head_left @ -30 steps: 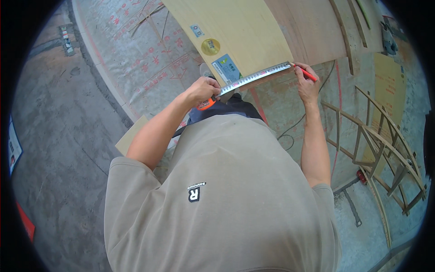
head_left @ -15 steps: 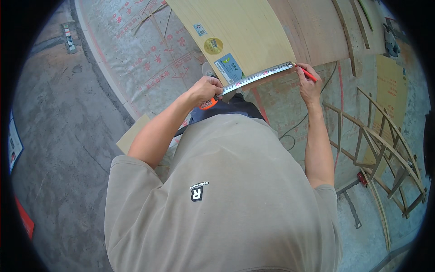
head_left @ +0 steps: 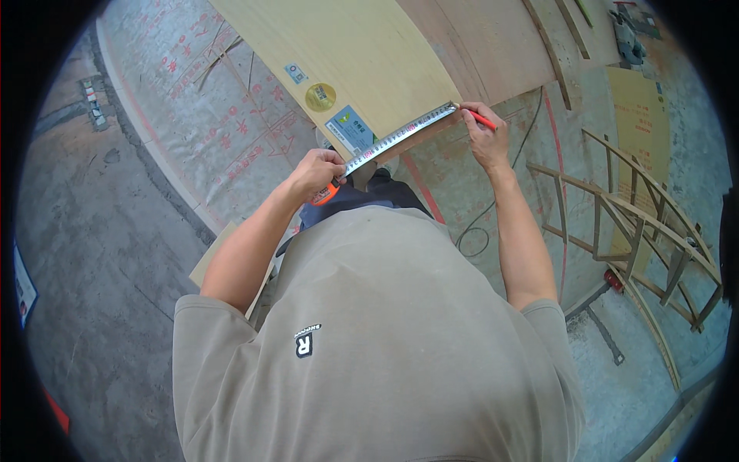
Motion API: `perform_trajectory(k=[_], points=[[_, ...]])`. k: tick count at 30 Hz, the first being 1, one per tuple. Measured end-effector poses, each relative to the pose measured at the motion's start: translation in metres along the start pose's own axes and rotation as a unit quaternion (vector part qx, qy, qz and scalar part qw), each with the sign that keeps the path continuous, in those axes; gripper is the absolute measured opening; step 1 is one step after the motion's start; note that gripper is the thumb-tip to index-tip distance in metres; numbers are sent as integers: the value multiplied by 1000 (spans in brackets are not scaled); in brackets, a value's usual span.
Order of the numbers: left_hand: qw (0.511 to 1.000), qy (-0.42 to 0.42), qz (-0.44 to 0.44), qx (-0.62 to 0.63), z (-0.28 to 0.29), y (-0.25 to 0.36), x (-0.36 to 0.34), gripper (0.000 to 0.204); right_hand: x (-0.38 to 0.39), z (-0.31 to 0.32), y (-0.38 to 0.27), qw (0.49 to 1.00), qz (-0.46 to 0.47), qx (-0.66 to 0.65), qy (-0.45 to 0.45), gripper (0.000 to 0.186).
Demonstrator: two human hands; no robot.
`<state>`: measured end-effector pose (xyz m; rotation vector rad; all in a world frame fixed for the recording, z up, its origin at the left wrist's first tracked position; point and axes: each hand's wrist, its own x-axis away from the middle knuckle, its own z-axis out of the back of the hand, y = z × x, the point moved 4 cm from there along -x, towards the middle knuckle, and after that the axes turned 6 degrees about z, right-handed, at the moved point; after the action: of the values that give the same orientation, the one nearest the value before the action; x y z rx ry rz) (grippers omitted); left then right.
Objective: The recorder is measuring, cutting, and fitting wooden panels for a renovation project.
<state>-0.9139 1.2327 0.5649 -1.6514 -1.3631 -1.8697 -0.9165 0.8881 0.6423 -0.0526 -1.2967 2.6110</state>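
A pale plywood board point(head_left: 362, 54) lies in front of me, with a blue label point(head_left: 350, 129) and a round gold sticker point(head_left: 320, 97) near its left edge. My left hand point(head_left: 318, 171) is closed round an orange tape measure point(head_left: 325, 192) at the board's near left corner. The silver blade point(head_left: 400, 136) runs out along the near edge to the near right corner. There my right hand point(head_left: 488, 137) grips a red pencil point(head_left: 483, 119), its tip end close to the blade's far end. Whether the fingers also touch the blade I cannot tell.
Under the pale board lies a reddish plywood sheet point(head_left: 493, 54) carrying narrow wooden strips point(head_left: 548, 52). A curved wooden frame point(head_left: 639, 219) stands on the right. A cable point(head_left: 493, 204) crosses the floor near my right arm. A power tool point(head_left: 628, 40) sits at the far right.
The whole scene has shifted left and slightly upward on the right as my view turned. Both hands keep their hold, and the blade still spans the board's near edge.
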Motion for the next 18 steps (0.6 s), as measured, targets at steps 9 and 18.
perform_trajectory(k=[9,18], points=[[1000,13,10,-6,-4,4,1,9,2,0,7,999,29,1,14,16],[999,39,11,-8,-6,1,4,10,7,1,12,998,39,-33,21,17]])
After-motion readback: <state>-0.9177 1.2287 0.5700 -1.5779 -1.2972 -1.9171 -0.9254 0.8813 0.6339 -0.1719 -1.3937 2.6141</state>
